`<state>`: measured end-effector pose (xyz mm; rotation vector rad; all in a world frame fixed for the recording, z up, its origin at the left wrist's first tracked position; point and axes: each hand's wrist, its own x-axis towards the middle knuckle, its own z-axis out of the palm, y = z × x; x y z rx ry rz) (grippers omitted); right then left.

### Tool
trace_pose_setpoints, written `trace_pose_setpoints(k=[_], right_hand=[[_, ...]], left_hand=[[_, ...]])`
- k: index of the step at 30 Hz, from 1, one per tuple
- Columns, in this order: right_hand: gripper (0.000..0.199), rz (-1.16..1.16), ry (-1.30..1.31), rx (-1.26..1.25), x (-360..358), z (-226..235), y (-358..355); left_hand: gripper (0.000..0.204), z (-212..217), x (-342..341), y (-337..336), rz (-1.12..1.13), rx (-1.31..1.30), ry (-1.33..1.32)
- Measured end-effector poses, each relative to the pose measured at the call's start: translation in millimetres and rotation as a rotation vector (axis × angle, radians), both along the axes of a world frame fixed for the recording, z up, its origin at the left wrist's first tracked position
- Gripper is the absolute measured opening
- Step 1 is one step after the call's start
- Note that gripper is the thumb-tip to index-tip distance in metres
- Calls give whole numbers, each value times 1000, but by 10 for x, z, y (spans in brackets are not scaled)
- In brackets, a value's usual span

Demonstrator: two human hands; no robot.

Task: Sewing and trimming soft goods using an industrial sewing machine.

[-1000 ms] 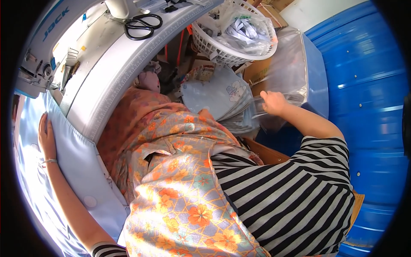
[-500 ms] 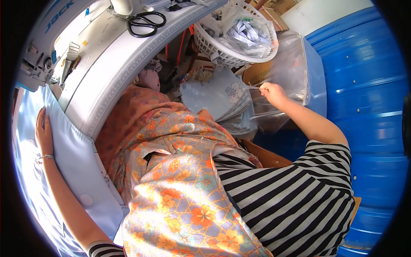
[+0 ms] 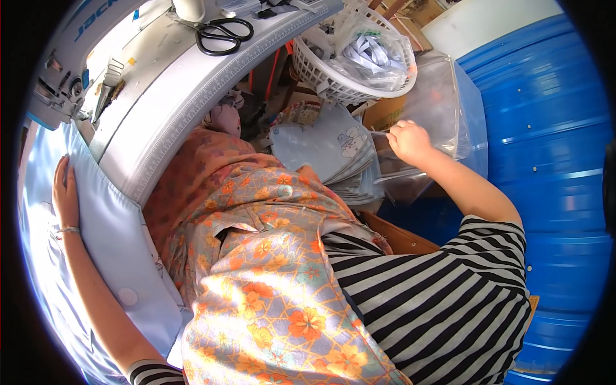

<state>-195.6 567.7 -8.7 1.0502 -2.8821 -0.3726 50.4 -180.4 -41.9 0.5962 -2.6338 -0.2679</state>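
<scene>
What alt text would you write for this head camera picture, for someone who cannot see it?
Seen from above, a seated person's right hand grips a clear plastic bag beside a stack of pale blue fabric pieces, while the left hand lies flat on light blue cloth at a sewing machine table with black scissors.

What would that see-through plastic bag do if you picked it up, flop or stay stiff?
The clear plastic bag would probably flop: it already sags and wrinkles where the right hand pinches it. It looks thin, so likely very light. Its shiny surface may make it slippery to grip.
</scene>
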Motion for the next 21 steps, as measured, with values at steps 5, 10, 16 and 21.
trace_pose_setpoints(k=[5, 10, 16, 21], right_hand=[[20, 111, -30, 452, 14, 282, -167], [25, -343, -437, 151, -94, 307, -264], [20, -853, -1075, -475, -102, 403, -175], [15, -137, 39, -599, 64, 676, -94]], left_hand=[[34, -5, -14, -2, 36, 57, -3], [35, -15, -4, -11, -21, 20, 20], [35, -45, 2, -57, -12, 1, 16], [35, -104, 4, -148, -26, -5, 19]])
